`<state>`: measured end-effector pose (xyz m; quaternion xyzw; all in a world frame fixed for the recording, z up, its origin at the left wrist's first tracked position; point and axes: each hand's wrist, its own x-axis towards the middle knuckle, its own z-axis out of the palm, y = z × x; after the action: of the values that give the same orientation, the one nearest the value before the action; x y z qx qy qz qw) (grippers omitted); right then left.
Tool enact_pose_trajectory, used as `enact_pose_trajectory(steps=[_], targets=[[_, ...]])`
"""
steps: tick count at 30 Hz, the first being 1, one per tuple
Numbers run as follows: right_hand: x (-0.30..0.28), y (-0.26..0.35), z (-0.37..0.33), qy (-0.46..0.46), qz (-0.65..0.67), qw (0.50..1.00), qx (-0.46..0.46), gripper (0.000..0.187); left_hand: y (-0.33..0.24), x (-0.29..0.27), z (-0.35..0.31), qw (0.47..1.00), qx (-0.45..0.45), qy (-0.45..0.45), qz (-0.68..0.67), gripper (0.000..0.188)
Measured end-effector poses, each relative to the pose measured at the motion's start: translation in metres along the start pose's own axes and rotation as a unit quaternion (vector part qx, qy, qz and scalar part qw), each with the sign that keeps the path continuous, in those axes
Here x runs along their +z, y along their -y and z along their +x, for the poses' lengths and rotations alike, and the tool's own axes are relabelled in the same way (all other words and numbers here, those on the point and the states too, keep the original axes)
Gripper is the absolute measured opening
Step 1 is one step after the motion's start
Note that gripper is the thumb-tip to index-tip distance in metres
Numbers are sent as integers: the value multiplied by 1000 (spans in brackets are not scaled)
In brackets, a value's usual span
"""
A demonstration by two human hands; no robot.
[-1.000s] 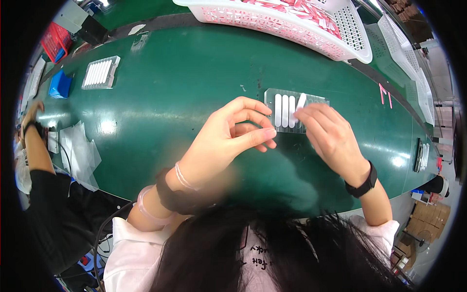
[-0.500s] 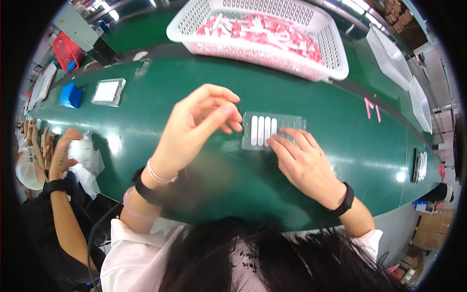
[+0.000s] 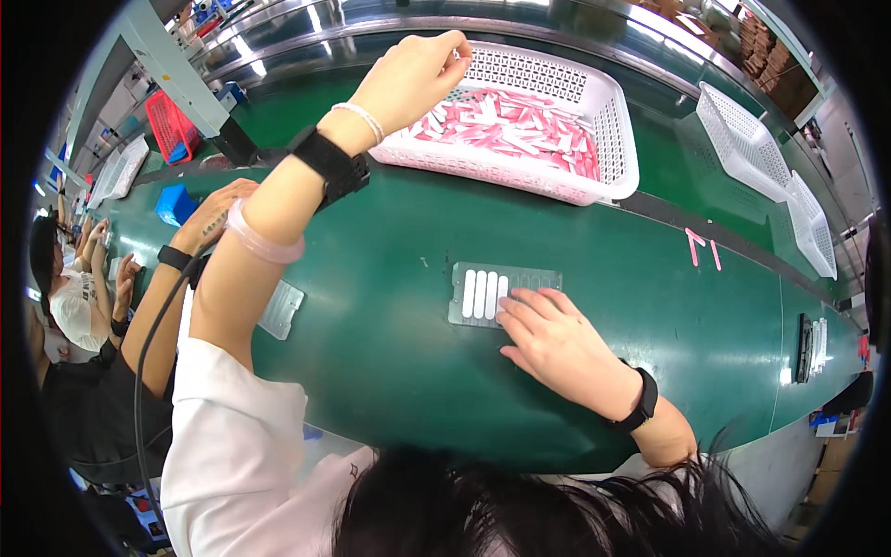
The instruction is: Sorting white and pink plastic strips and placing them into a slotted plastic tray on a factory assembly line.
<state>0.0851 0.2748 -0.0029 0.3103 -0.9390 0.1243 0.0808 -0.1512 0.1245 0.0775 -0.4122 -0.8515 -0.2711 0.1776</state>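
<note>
My left hand is raised at the left end of a white perforated basket. Its thumb and fingers curl toward each other; anything between them is hidden or too small to name. Pink and white strips lie loose in the basket. On the green table sits a clear plastic tray with elongated slots. Several white rounded strips stand side by side in its left slots. My right hand rests palm down at the tray's front edge, fingers stretched over it beside the rightmost white strip, thumb apart.
Another clear tray is partly behind my left arm. A co-worker's hand is by a blue box at the left. Two pink strips lie at the right, near white baskets. A dark holder stands far right.
My left hand has moved up and away from beside the tray to the basket. My right hand remains at the tray. The co-worker's hand has moved to the blue box. The whole view has shifted.
</note>
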Motion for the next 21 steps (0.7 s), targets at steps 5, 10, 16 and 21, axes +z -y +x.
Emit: enact_pose_trajectory(steps=[5,10,16,21], targets=[[4,7,-5,29,-69,997,13,36,6,16,19,995,64,11,77,16],[9,17,-8,31,-144,989,16,34,22,35,38,972,53,127,189,20],[11,32,-14,54,-224,973,13,39,37,63,57,895,41,379,232,30],[21,24,-13,15,-189,981,29,42,56,83,55,884,-4,418,211,49]])
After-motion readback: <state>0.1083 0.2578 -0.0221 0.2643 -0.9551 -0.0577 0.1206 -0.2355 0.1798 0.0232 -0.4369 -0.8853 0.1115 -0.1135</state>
